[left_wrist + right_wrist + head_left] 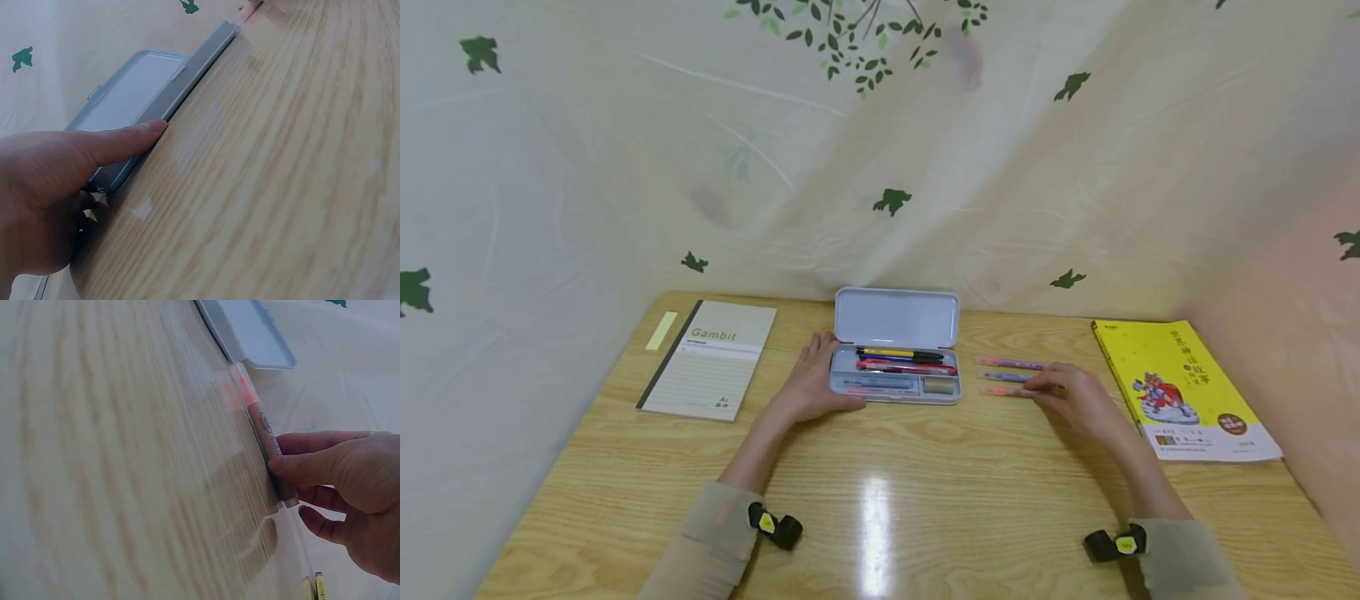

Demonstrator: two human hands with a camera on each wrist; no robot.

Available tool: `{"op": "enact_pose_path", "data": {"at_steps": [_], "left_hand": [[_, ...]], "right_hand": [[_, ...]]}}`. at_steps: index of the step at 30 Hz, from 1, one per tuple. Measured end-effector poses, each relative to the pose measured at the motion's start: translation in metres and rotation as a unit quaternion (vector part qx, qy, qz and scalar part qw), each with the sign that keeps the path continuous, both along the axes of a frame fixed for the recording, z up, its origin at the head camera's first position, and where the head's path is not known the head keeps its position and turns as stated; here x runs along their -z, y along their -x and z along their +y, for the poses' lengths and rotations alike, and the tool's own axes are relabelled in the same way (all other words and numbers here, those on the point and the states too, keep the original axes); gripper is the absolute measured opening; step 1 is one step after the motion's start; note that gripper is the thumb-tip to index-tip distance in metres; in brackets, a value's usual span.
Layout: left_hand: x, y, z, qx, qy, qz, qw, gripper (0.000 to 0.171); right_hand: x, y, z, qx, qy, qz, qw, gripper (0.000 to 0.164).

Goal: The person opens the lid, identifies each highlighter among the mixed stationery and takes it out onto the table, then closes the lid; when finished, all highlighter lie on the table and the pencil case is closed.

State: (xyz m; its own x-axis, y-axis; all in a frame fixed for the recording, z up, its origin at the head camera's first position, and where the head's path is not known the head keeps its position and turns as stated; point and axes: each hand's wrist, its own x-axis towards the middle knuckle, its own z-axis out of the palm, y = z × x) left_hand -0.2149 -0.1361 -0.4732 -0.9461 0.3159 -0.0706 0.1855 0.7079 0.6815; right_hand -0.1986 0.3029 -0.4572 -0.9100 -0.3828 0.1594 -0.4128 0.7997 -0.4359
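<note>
An open pale blue pencil case (895,402) lies at the back middle of the table, lid raised. Inside are several pens (901,357) and a tan block (938,385). My left hand (807,387) holds the case's left end, its thumb along the front side; the left wrist view partly hides its other fingers. To the right of the case lie three slim capped markers side by side. My right hand (1072,396) pinches the nearest, a pink-tipped highlighter (265,428), between thumb and fingers near its right end. Beyond it are a blue marker (1004,377) and a purple-pink one (1009,363).
A Gambit notebook (718,358) lies on the left, with a pale yellow strip (662,331) beside it. On the right is a yellow book (1180,383). A patterned curtain (805,183) hangs behind the wooden table (940,492).
</note>
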Motion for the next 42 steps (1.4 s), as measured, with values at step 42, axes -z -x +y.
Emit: {"op": "enact_pose_path", "data": {"at_steps": [42], "left_hand": [[0.001,0.002,0.000,0.006,0.003,0.004,1.0000,0.105]], "right_hand": [[-0.009,0.002,-0.013,0.041,0.034,-0.018,0.998,0.022]]}}
